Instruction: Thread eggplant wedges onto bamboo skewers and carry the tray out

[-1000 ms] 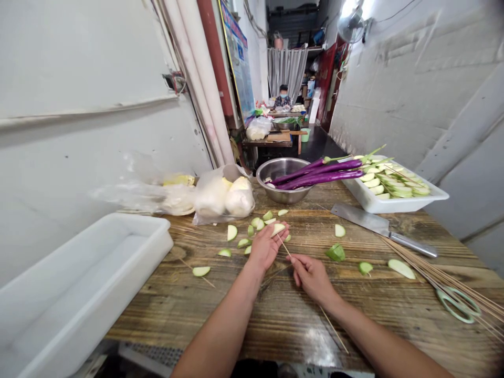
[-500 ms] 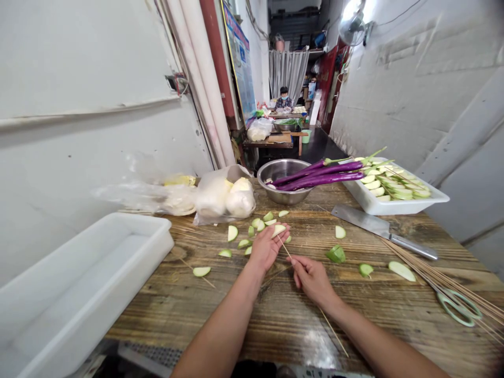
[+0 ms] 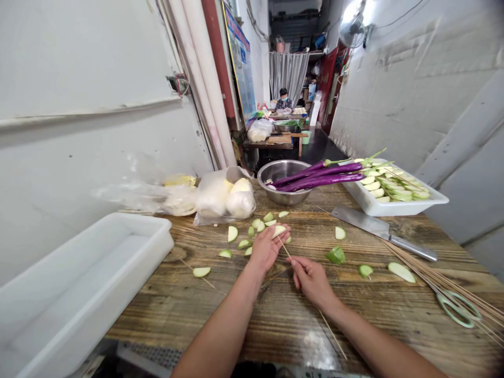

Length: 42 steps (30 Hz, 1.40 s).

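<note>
My left hand (image 3: 268,247) pinches a pale green vegetable slice (image 3: 278,230) just above the wooden table (image 3: 236,299). My right hand (image 3: 311,278) grips a thin bamboo skewer (image 3: 285,249), its tip at that slice and its tail running back under my wrist. Several loose slices (image 3: 252,231) lie around the left hand, and more slices (image 3: 400,271) lie to the right.
A cleaver (image 3: 378,228), a bundle of skewers (image 3: 441,281) and green-handled scissors (image 3: 459,307) lie at the right. A steel bowl (image 3: 281,181) holds purple eggplants (image 3: 318,176). White tray with skewered slices (image 3: 394,197) behind; empty white tub (image 3: 79,283) left; plastic bags (image 3: 224,197). A person sits far back (image 3: 283,98).
</note>
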Tool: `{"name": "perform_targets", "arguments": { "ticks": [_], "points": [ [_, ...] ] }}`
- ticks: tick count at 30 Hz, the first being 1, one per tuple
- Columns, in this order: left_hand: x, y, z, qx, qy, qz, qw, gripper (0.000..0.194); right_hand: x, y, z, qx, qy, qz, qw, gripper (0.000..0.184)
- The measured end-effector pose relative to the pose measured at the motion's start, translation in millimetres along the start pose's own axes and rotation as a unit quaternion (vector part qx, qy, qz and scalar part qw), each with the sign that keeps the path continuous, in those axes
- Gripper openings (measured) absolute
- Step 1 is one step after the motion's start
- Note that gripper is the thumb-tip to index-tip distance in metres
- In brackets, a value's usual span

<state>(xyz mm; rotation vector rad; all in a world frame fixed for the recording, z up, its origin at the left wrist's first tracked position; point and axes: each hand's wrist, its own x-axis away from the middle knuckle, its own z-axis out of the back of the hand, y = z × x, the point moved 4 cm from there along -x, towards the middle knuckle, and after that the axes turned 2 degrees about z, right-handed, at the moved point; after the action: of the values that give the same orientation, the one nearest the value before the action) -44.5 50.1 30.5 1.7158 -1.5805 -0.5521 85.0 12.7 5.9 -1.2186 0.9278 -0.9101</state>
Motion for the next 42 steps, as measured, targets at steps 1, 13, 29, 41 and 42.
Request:
{"name": "perform_targets", "arguments": {
  "ticks": [1, 13, 29, 41, 42],
  "points": [
    [0.1, -0.1, -0.1, -0.001, -0.002, -0.001, 1.000, 0.014, -0.3, 0.3, -0.3, -0.001, 0.001, 0.000, 1.000, 0.045],
    [1.1, -2.5, -1.6, -0.016, -0.006, -0.006, 1.000, 0.015, -0.3, -0.5, -3.2, -0.014, 0.004, 0.002, 1.000, 0.042],
    [4.7, -7.2, -5.4, -0.031, 0.003, 0.020, 0.999, 0.012, -0.1, 1.7, -10.5, -0.044, 0.017, -0.002, 0.999, 0.040],
    [3.4, -13.3, -2.9, 0.002, 0.050, 0.083, 0.995, 0.010, -1.8, 8.0, -11.2, 0.007, 0.058, 0.021, 0.998, 0.040],
    [3.9, -13.7, -3.7, 0.003, 0.050, 0.086, 0.995, 0.011, -2.0, 8.4, -11.3, 0.005, 0.061, 0.023, 0.998, 0.040]
  ]
}}
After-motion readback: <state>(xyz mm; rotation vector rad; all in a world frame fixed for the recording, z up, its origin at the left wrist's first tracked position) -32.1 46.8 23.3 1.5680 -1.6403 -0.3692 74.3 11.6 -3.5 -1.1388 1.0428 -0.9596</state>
